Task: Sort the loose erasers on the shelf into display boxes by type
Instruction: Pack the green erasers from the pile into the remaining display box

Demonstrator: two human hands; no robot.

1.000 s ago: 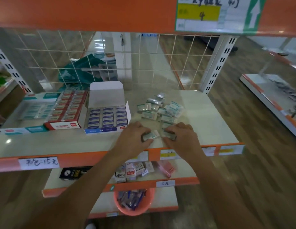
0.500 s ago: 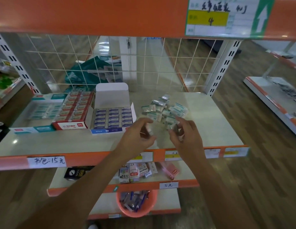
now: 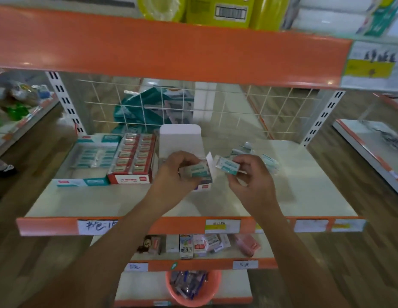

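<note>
We hold one wrapped eraser per hand, both lifted above the shelf (image 3: 93, 203).

L hand (image 3: 175, 174): thumb + fingers curl round and pinch a teal-label eraser (image 3: 197, 171). It sits in front of the white-lidded display box (image 3: 181, 138), lid flap upright. The hand hides the box contents, so we cannot tell what type is inside.

R hand (image 3: 251, 185): thumb + fingertips pinch a second teal-label eraser (image 3: 227, 166), tilted, just right of the box's side flap. The two erasers are near each other, not touching.

Loose eraser pile (image 3: 268, 162): on the shelf behind the R hand, partly hidden, too blurred to count.

Left of the white-lidded box: red display box (image 3: 133, 158) w/ rows of red-label erasers. Beside it, further left, is the teal display box (image 3: 93, 156) w/ teal-label erasers.

Below: lower shelf w/ small cartons (image 3: 200, 243), and under that an orange basket (image 3: 212, 283).
</note>
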